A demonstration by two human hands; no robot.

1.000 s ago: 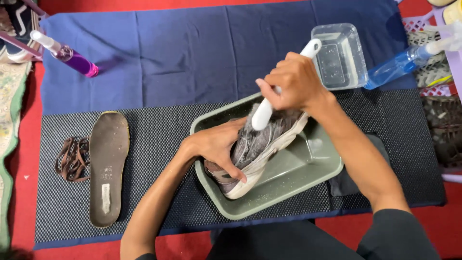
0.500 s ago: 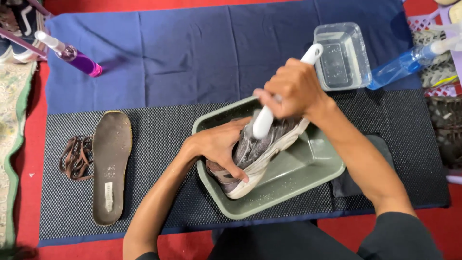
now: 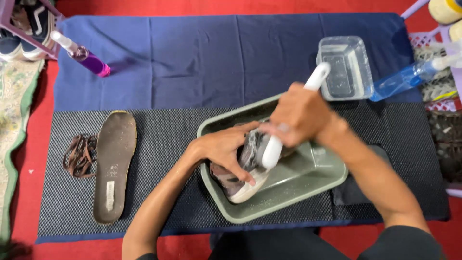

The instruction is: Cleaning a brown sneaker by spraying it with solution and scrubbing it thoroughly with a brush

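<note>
Scrubbing step: right hand (image 3: 302, 115) fisted around white brush (image 3: 274, 149), bristles probably on shoe (image 3: 240, 171). Left hand (image 3: 226, 149) clasps shoe inside green tray (image 3: 308, 185). Next: 1 firm stroke, shoe steadied.

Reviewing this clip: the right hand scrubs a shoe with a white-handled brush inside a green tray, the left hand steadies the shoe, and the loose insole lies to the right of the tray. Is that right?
Not quite. The insole lies to the left of the green tray, beside the brown laces, as the head view shows. The rest stands: the right hand grips the white-handled brush on the shoe, and the left hand steadies it.
</note>
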